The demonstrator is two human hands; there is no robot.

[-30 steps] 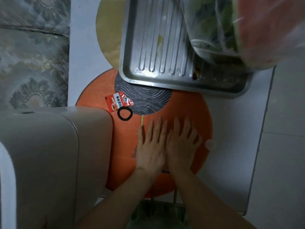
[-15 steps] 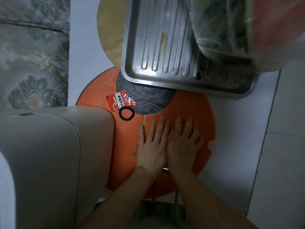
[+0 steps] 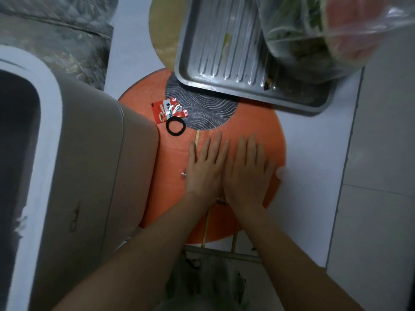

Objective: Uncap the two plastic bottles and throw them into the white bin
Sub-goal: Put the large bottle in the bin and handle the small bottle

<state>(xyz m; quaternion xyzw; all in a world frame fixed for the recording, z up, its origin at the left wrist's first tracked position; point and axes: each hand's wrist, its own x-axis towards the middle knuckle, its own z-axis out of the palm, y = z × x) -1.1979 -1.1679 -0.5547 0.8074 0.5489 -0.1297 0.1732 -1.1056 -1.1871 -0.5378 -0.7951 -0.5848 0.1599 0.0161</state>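
My left hand (image 3: 205,167) and my right hand (image 3: 247,173) lie flat, palms down and side by side, on a round orange stool top (image 3: 258,129). Both hold nothing and their fingers are spread. The white bin (image 3: 85,176) stands at the left, touching the stool's edge, with its white rim and dark opening visible at the far left. A small white cap (image 3: 280,173) rests at the stool's right edge. No plastic bottle is in view.
A red sachet (image 3: 167,110) and a black hair tie (image 3: 175,127) lie on the stool beside the bin. A steel tray (image 3: 224,63) overlaps the stool's far side, with a clear plastic bag of food (image 3: 325,30) on it. A thin stick (image 3: 197,140) lies by my left fingers.
The view has shifted so more of the bin's rim and opening shows at the left. Both hands stay flat on the stool in the same place.
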